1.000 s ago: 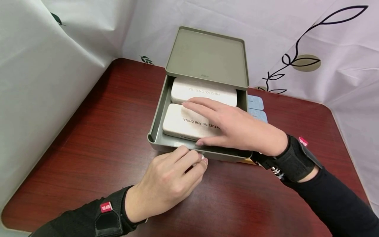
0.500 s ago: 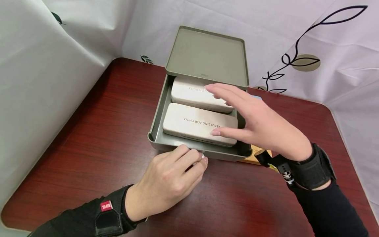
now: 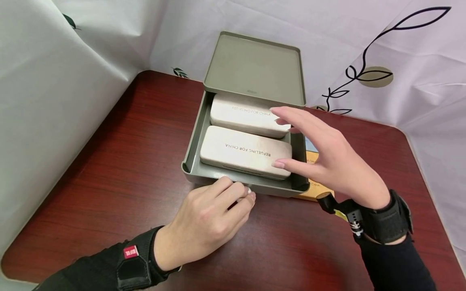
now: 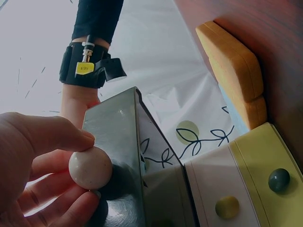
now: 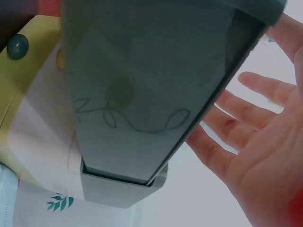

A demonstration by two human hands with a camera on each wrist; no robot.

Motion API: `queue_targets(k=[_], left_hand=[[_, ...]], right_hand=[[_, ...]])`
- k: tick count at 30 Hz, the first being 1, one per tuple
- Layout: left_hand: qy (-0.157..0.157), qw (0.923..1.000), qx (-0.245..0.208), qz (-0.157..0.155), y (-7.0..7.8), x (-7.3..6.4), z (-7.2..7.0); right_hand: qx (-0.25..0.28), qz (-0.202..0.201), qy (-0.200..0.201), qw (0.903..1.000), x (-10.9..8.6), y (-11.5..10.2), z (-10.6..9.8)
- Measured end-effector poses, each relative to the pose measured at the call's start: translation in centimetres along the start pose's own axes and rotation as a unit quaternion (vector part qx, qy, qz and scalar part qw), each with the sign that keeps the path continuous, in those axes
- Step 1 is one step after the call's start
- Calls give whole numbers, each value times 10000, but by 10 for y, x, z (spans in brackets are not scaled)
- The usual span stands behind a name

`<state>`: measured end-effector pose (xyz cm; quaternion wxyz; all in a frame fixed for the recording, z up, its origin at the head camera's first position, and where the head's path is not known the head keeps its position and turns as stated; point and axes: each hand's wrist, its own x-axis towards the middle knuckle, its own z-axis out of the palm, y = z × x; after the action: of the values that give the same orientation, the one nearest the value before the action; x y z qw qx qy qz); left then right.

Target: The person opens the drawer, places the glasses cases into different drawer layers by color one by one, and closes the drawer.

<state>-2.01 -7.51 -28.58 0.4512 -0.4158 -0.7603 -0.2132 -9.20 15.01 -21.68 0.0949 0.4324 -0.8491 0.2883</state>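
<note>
In the head view my left hand (image 3: 205, 224) is at the front of a grey-green drawer (image 3: 192, 180) that stands pulled out. The left wrist view shows its thumb and fingers pinching the drawer's round white knob (image 4: 90, 168). Two white cases lettered "REFUELING FOR CHINA" lie in the drawer, a rear case (image 3: 236, 117) and a front case (image 3: 233, 147). Above the drawer's right side hangs my right hand (image 3: 333, 157), thumb and fingers spread, holding nothing. It overlaps the right end of the rear case in the head view.
A grey-green tray-like top (image 3: 256, 66) covers the unit behind the drawer. Orange cases (image 3: 320, 190) and a blue case (image 3: 309, 145) lie right of it on the red-brown table (image 3: 120, 161). Lower drawers carry a yellow knob (image 4: 227, 207) and a dark green knob (image 4: 279, 180).
My right hand has risen off the front white case and moved to the right, its fingers spread. The left hand has stayed at the knob; the drawer has not moved.
</note>
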Motion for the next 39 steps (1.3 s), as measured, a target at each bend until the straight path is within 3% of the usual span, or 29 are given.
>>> queue_targets(k=[22,30,39], left_hand=[[-53,10000,-70,-18,1,2,-2],[-473,9986,209,133,-1,3,-7],[-530,9982,229,144,-1,1,-6]], right_hand=[[405,382,867,9947,-27,-5,-1],[541,585,1169,9899,-40,-6,-2],[729,973,1375,9830,-51,-8,0]])
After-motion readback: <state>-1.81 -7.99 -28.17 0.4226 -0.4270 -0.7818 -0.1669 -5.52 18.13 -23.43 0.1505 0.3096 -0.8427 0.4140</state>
